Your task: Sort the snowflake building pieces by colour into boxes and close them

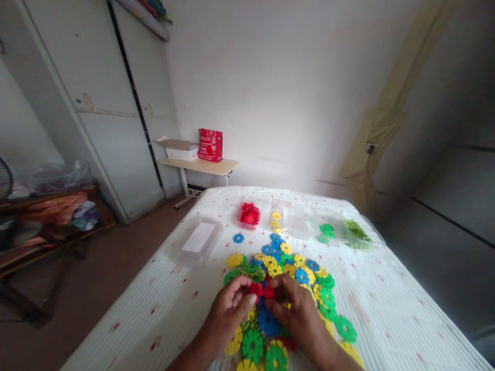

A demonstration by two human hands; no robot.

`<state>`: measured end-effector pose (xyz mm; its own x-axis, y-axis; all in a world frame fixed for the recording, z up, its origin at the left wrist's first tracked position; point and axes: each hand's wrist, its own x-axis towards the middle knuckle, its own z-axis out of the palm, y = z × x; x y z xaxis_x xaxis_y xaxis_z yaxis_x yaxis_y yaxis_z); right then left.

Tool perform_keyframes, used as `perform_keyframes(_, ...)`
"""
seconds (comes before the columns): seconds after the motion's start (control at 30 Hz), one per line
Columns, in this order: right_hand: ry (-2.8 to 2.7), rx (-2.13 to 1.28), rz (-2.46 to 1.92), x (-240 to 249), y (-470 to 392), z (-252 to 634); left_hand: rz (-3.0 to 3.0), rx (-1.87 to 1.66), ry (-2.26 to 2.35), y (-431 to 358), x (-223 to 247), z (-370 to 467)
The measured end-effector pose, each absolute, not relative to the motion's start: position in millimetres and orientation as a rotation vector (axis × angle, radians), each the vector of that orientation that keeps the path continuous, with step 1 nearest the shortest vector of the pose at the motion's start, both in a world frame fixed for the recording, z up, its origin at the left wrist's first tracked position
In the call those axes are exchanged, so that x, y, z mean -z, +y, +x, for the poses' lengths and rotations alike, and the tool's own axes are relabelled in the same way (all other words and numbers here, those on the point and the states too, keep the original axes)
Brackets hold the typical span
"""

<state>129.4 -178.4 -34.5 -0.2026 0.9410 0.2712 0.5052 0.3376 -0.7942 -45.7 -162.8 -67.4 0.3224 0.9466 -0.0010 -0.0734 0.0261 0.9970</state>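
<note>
Over the disc pile (269, 322), the left hand (235, 301) and right hand (297, 304) pinch red pieces (256, 290) close together; the step looks like joining or parting them, next calling for a steady, aligned grip.

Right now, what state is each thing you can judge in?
Left hand: closed on a red piece
Right hand: closed on another red piece
Held red pieces: close together; whether joined, unclear
Discs: heaped, overlapping
Lone blue disc: flat, apart from the others
Tub of small red pieces: heaped
Red bag: standing upright
</note>
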Motion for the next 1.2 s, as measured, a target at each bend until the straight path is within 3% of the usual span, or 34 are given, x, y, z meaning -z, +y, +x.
perform_keyframes(0.33, -1.869, -0.545, -1.078, 35, -169, 113, 1.271, -1.056, 0.864, -161, 64, -47)
perform_keyframes(1.2, -2.077, -0.178, -1.191, 36, -167, 125, 1.452, -1.082, 1.107, -155, 66, -53)
